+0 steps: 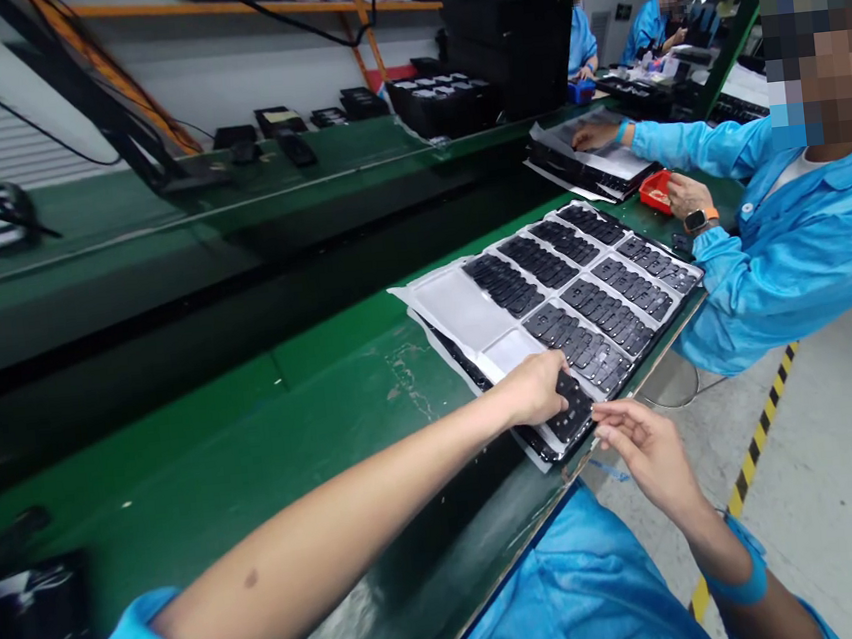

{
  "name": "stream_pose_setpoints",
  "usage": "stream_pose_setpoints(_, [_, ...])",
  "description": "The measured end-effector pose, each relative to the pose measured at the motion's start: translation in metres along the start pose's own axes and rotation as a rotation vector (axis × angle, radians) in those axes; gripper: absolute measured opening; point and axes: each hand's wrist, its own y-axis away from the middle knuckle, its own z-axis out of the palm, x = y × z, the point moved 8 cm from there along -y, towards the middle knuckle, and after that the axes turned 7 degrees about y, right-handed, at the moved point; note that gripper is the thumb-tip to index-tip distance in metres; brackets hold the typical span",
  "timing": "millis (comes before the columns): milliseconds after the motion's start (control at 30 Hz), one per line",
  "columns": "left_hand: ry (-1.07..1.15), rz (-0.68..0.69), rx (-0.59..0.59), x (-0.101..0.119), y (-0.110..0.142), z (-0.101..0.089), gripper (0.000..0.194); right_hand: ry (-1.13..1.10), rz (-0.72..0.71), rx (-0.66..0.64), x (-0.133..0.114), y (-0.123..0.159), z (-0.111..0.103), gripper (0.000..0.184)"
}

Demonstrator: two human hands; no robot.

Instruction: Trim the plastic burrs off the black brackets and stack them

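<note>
My left hand (538,389) reaches over the near end of a tray, its fingers bent down onto a black flat part (571,408) in the nearest compartment. My palm hides some of that compartment. My right hand (645,444) is just off the tray's near corner, thumb and fingertips pinched together; a tiny pale spot shows at the tips, too small to name. The tray (455,302) has a pale liner and several compartments, most filled with overlapping rows of black flat parts (579,345). Two compartments at its left end show bare liner.
A co-worker in a blue sleeve (809,232) sits to the right, hands at a red bin (656,193) and a stack of trays (591,158). A dark recessed strip (242,287) runs along the green bench (329,409). Black boxes (442,102) stand at the back.
</note>
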Motion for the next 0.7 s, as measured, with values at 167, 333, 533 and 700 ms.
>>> stream_pose_setpoints(167, [-0.018, 0.050, -0.015, 0.003, 0.002, 0.017, 0.039, 0.076, -0.050, -0.006, -0.003, 0.000, -0.001, 0.024])
stream_pose_setpoints(333, [-0.012, 0.101, -0.019, 0.008, 0.009, 0.015, 0.038, 0.278, -0.200, -0.081, -0.022, 0.001, 0.009, 0.025])
stream_pose_setpoints(533, [0.023, 0.033, -0.043, -0.007, 0.005, 0.004, 0.042, 0.462, -0.371, -0.188, -0.043, 0.005, 0.025, 0.037])
stream_pose_setpoints(700, [0.037, 0.006, -0.043, -0.017, 0.003, 0.001, 0.046, 0.596, -0.426, -0.321, -0.034, 0.009, 0.037, 0.050])
